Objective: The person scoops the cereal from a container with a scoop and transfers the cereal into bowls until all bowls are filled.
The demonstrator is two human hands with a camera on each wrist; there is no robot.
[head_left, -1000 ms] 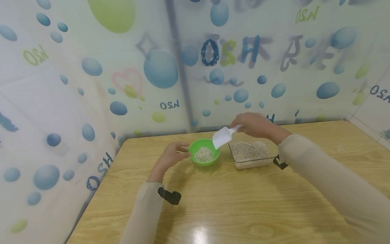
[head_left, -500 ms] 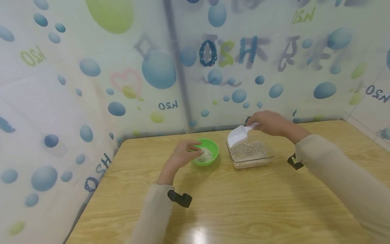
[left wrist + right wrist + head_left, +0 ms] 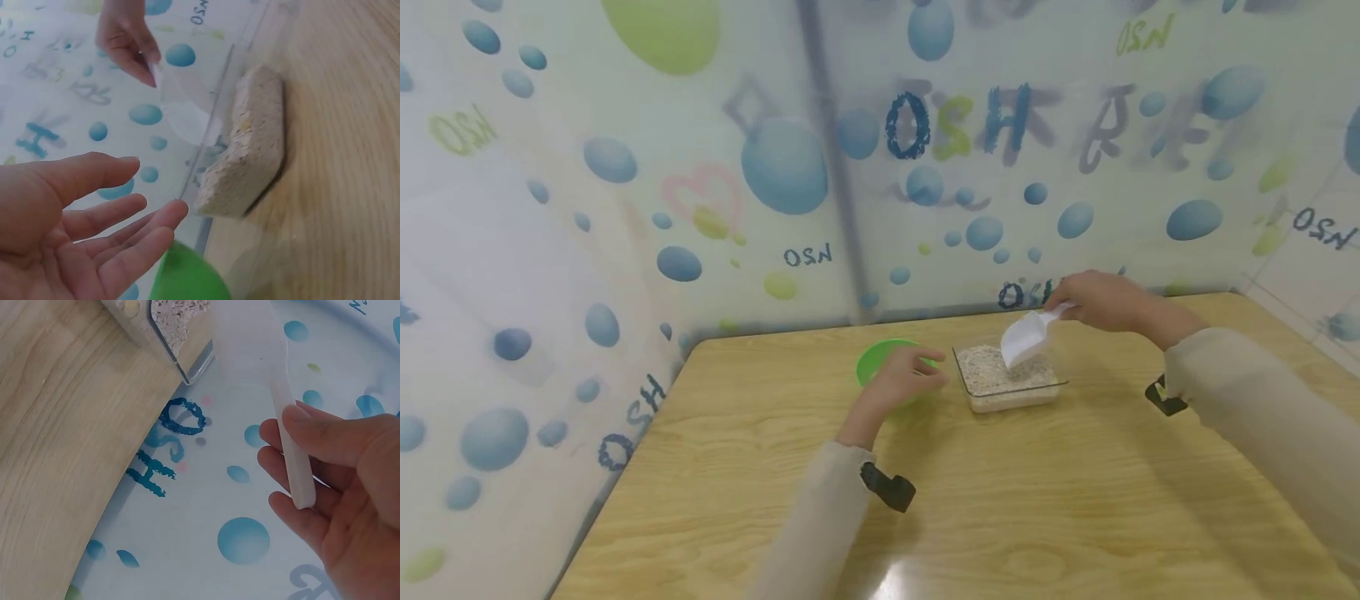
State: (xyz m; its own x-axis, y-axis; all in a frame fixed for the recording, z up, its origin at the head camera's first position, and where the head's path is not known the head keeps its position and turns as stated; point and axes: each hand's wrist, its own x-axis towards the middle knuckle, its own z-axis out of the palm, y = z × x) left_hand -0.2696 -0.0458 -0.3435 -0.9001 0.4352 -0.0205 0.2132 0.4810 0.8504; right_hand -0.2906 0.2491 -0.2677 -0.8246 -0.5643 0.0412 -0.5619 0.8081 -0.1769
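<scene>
My right hand holds a white scoop by its handle, thumb on one side and fingers on the other in the right wrist view. The scoop's blade points down over a clear rectangular container of oat-like flakes. Whether its tip touches the flakes I cannot tell. My left hand hovers above a green bowl, fingers spread and relaxed, holding nothing. It hides most of the bowl and what lies in it. In the left wrist view, the open fingers point toward the container.
Both vessels stand near the back of a wooden table, close to a wall covered in a bubble-patterned sheet. A dark band with a small device sits on my left wrist, and another on my right.
My right hand has carried the scoop rightward from the green bowl to over the container. My left hand has moved right, from beside the bowl to above it. Flakes seen in the bowl earlier are hidden.
</scene>
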